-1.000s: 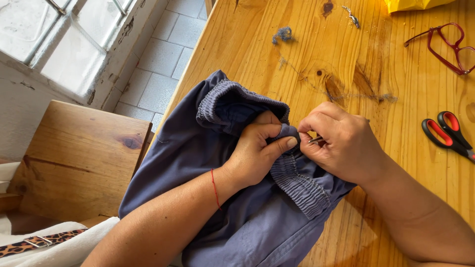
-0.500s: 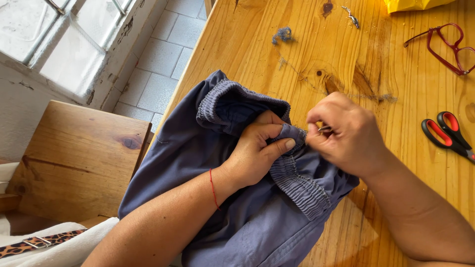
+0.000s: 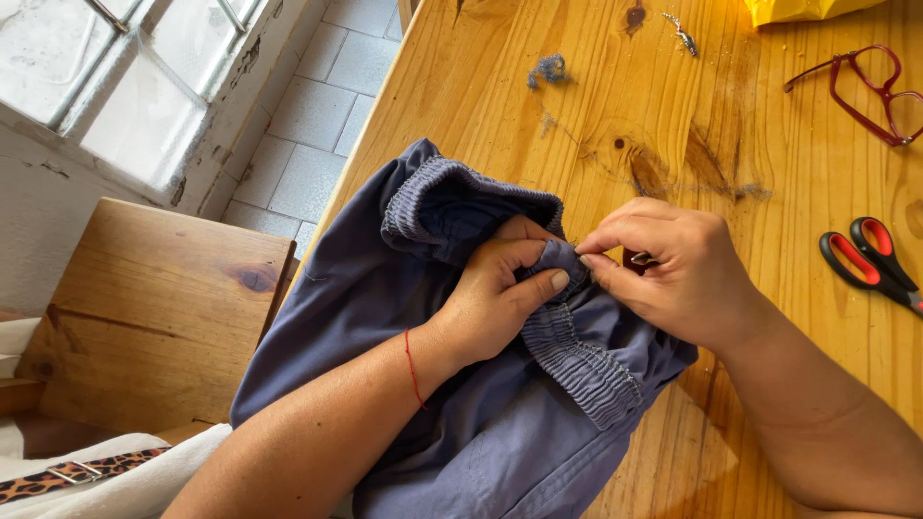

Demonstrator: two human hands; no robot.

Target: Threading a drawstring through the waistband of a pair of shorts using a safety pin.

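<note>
Now the right hand (image 3: 687, 274) has slid left, pinching the blue waistband (image 3: 577, 360); the left hand (image 3: 495, 298) grips it. Keep pinches small and steady.

Red-handled scissors (image 3: 870, 258) lie on the table right of the hands. Red glasses (image 3: 870, 88) and a lint tuft (image 3: 550, 69) sit beyond them.

One package may show: a bright yellow bag or wrapper (image 3: 803, 10), crinkled and cut off by the picture's top edge, lying on the wooden surface (image 3: 750, 115) well beyond the right grip (image 3: 673, 279). What it is cannot be told. No labels, signs or screens show.
</note>
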